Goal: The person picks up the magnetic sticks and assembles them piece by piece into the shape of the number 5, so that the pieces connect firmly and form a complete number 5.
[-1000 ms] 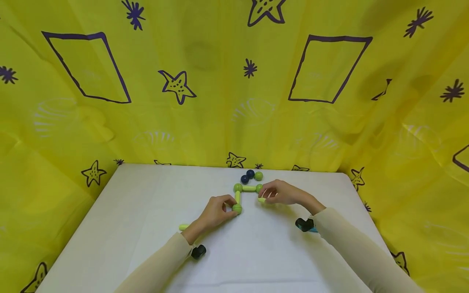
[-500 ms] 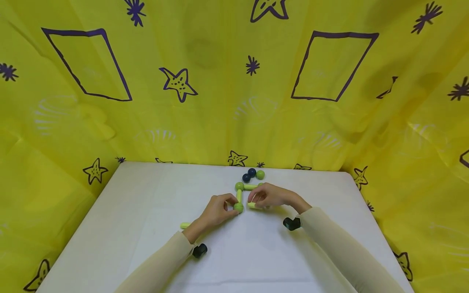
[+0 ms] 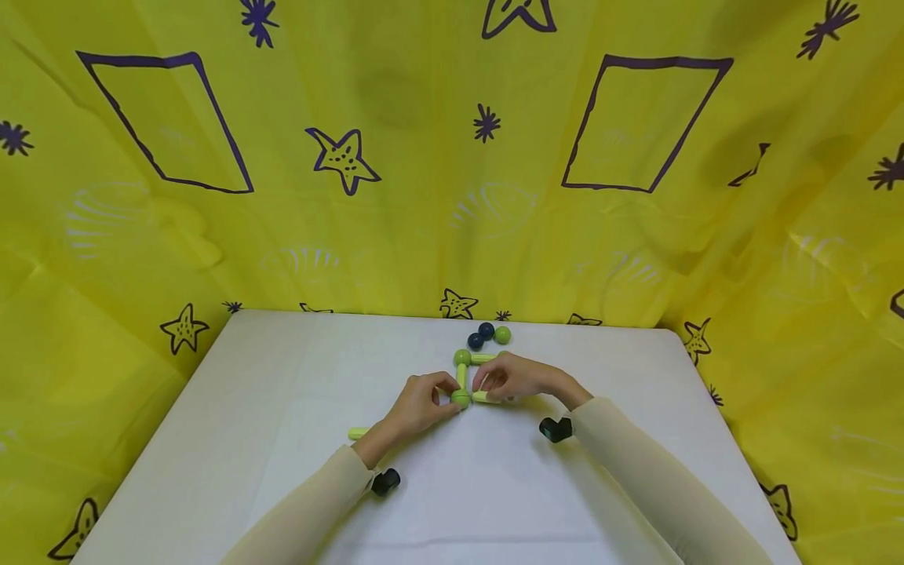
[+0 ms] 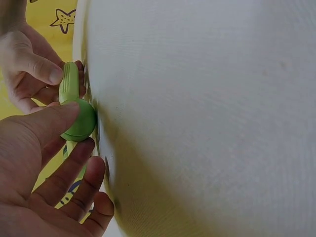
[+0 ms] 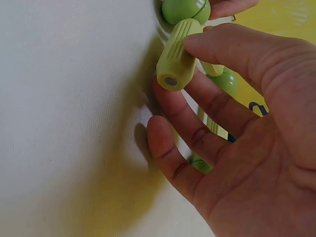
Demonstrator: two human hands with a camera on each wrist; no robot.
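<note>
Thumb and fingers of my left hand (image 3: 417, 404) pinch a green ball (image 4: 81, 121) at the near end of an upright light-green rod (image 3: 462, 377) lying on the table. My right hand (image 3: 521, 377) pinches a short ridged light-green rod (image 5: 177, 54) between thumb and fingers. A grey round spot, like a magnet, shows in its free end. In the left wrist view the rod's other end meets the held ball. A corner ball (image 3: 462, 358) joins the first rod to a further rod (image 3: 482, 359) running right, its far end partly hidden behind my right hand.
Two dark blue balls (image 3: 481, 336) and a loose green ball (image 3: 502, 335) lie behind the joined pieces. Another light-green rod (image 3: 357, 433) sits beside my left wrist. The white table (image 3: 304, 369) ends at a patterned yellow curtain (image 3: 424, 235).
My right hand has moved left with its rod, bringing the rod's end to the ball in my left hand. The left hand has kept its pinch on the ball.
</note>
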